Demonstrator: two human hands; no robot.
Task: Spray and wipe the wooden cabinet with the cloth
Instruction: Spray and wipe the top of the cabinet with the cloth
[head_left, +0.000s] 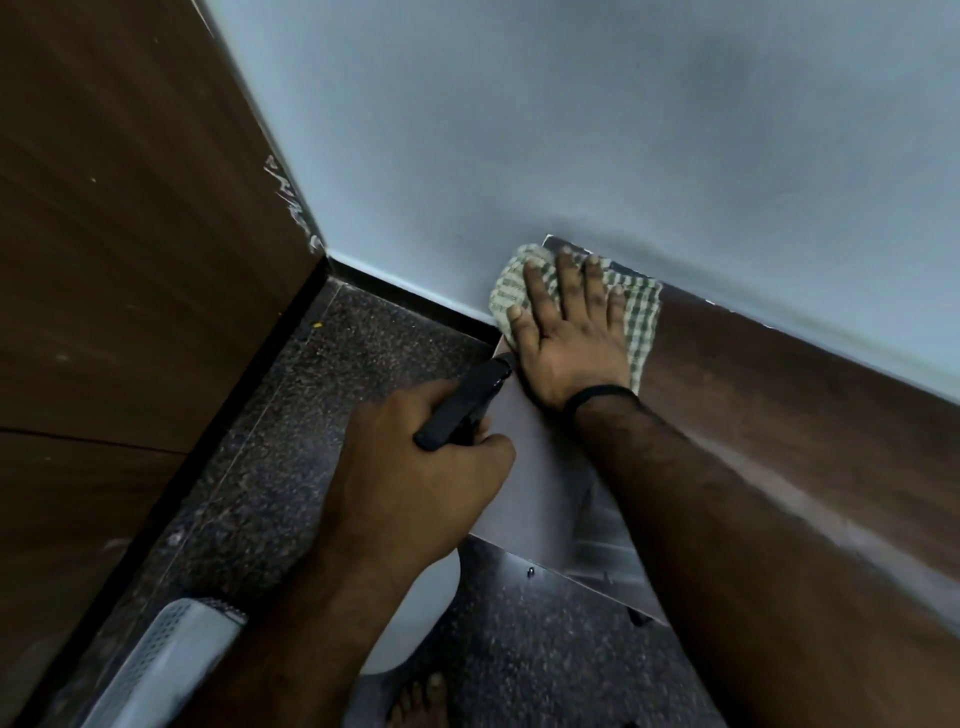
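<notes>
A low wooden cabinet (779, 415) with a dark brown top runs along the pale wall at the right. A green and white checked cloth (511, 296) lies on its far left corner. My right hand (569, 332) presses flat on the cloth with fingers spread, and a black band circles the wrist. My left hand (410, 478) grips a spray bottle; its black trigger head (467, 400) points toward the cabinet's corner, and its white body (415, 618) hangs below my fist, mostly hidden by the arm.
A tall brown wooden panel (114, 260) fills the left side. Dark speckled floor (322, 415) lies between it and the cabinet. A white perforated basket (171, 665) sits at the lower left. My bare foot (421, 701) shows at the bottom edge.
</notes>
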